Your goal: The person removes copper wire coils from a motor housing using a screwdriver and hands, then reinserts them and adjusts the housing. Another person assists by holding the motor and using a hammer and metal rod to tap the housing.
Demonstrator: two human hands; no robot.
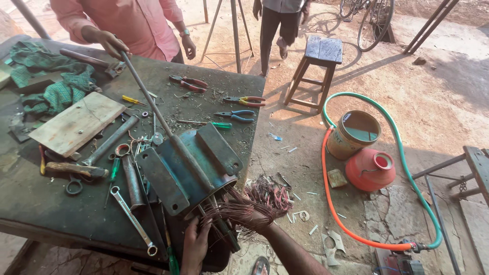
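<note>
**A:** At the bench (30,209), starting from the left: a co-worker's hand (109,43) in a pink sleeve closes on the top of a long steel rod (147,97). Where does the rod go?

**B:** It slants down and to the right, across the scattered tools, into the blue-green motor housing (191,168) that lies on its side at the bench's near edge. The housing's long axis runs the same way as the rod, with its open mouth towards the wearer.

**A:** And the wearer's own hands?

**B:** Both sit at that mouth. The left hand (195,244) comes up from below, fingers curled against the underside of the housing and the dark end poking out of it (whether that grip truly clasps anything, I cannot tell). The right hand (254,220) is just to its right, clenched on the bundle of copper winding wire (254,198) that fans out of the mouth.

**A:** So the wire lies which way from the grip?

**B:** It spreads up and right from the fist and over the bench edge, while its roots run left, back into the housing. The right hand is the nearer to the wire; the left is nearer the housing's body.

**A:** Further right?

**B:** Bare ground, with a wooden stool (317,61), a paint tin (354,133), a red pot (371,168) and a looping orange and green hose (326,188).
</note>
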